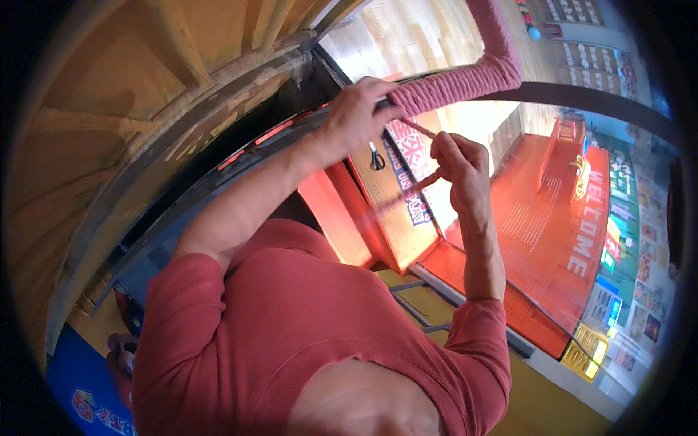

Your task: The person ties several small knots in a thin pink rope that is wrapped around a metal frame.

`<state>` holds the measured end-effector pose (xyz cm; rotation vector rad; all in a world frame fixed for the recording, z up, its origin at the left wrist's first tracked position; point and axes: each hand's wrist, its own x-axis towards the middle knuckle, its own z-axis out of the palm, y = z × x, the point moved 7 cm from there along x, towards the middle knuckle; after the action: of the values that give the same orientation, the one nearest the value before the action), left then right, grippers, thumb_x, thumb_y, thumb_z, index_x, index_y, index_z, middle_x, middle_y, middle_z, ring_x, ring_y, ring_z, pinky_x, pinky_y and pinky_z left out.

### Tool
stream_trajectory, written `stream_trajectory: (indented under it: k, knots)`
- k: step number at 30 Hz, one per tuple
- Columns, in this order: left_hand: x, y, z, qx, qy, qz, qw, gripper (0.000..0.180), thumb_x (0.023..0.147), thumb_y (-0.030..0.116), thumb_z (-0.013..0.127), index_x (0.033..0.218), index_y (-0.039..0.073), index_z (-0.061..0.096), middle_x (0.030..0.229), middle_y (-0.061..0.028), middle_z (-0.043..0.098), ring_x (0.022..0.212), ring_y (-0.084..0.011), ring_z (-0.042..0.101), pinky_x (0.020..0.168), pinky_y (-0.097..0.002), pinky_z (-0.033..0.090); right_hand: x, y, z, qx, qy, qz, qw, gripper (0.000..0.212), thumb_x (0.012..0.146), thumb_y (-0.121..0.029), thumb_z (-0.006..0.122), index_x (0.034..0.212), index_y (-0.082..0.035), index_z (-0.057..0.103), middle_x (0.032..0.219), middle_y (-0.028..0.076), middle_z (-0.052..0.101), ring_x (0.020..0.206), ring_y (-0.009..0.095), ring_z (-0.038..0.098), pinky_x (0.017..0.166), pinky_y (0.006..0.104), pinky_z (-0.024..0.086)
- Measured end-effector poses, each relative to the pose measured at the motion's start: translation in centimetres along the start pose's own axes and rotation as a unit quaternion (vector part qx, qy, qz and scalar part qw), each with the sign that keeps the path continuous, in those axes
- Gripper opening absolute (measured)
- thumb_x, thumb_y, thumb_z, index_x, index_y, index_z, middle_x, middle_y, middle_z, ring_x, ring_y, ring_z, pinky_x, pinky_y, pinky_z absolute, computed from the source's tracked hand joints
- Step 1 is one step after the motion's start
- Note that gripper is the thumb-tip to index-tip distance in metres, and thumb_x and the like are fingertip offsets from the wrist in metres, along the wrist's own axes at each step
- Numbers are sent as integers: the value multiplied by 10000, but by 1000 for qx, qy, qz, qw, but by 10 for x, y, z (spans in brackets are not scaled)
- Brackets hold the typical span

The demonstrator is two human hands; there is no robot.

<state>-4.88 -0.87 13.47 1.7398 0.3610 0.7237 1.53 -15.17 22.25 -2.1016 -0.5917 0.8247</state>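
Pink rope [458,89] is wound in tight turns around a bent bar that runs across the upper middle. My left hand [356,116] is closed around the bar at the near end of the winding, its thumb and fingertips against the last turns. From there a loose length of the rope [419,128] runs to my right hand [464,171]. That hand is in a fist on the rope, holding it taut a little to the right of and below the bar. A blurred tail of the rope [425,182] hangs down from the fist.
Black-handled scissors [376,158] lie on a wooden surface below the bar. An orange-red platform [542,196] with white lettering is at the right. Curved wooden panelling [116,80] rises at the left. A yellow crate [585,352] stands at the lower right.
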Motion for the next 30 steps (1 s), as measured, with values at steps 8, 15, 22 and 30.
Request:
stream_trajectory:
  k: [8,15,22,30]
  knots:
    - [-24,33,39,-110,-134,197,965,160,805,134,652,932,50,601,873,-118,606,770,-303,610,676,-394,492,-4,13,-4,53,-29,85,995,305,949,-187,537,758,35,619,652,-8,517,596,39,444,556,186,389]
    - [-15,44,34,-94,-49,219,970,85,769,64,625,731,21,562,714,-144,581,717,-324,595,642,-420,469,-8,-1,7,7,-1,52,999,375,974,-190,500,681,37,561,640,-19,485,580,40,434,572,208,434]
    - [1,55,24,-76,-141,214,964,51,790,41,612,781,14,571,736,-155,596,750,-314,628,649,-394,488,12,-9,-4,67,-78,170,980,362,957,-205,498,633,-44,499,546,-47,364,478,34,341,539,223,457]
    - [10,-19,-8,-262,15,-113,958,92,820,47,681,895,-4,688,775,-58,675,704,-81,604,642,-250,487,54,-93,9,51,-122,-81,988,417,991,-337,439,826,-16,648,642,23,600,434,34,355,415,197,267]
